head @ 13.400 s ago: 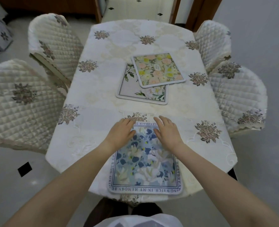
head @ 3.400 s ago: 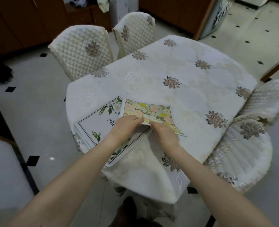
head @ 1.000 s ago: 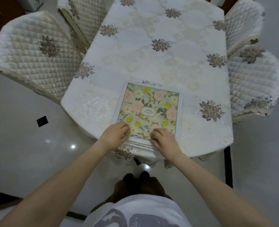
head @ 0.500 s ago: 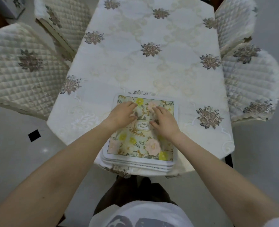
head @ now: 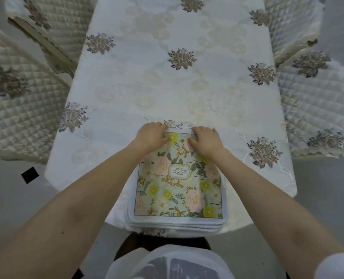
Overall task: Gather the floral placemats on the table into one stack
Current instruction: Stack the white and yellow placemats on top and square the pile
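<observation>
Both hands rest on the far edge of the placemat stack (head: 180, 198), the left hand (head: 152, 135) at the far-left corner and the right hand (head: 205, 138) at the far-right corner, each with fingers curled over the rim toward the tablecloth (head: 167, 77) and thumbs lying on the top mat's printed face. Neither hand is clamped: the fingers are bent and spread along the edge, pressing or squaring it, not pinching, and whether any fingertip reaches under the pile cannot be told from here. The top mat is the pale green one with pink and yellow blooms and an oval "GARDEN" label, which sits between the two forearms, nearer the body than the hands. Below it, at the end farthest from the grip, several white mat edges show fanned out in thin steps, so the pile looks gathered but not quite flush. No other placemat shows on the cloth beyond the hands, so the gathering seems essentially done, with only tidying left. The risk lies at the near end: the stack sits right at the table's rounded edge, where the cloth drapes down. A pull toward the body from this far-edge hold could slide the lower mats past the lip, or drag the loose tablecloth along and bunch it. Pushing unevenly with one hand could twist the top mat off the ones beneath. The quilted chair covers (head: 22, 109) flank the table well outside either hand.
</observation>
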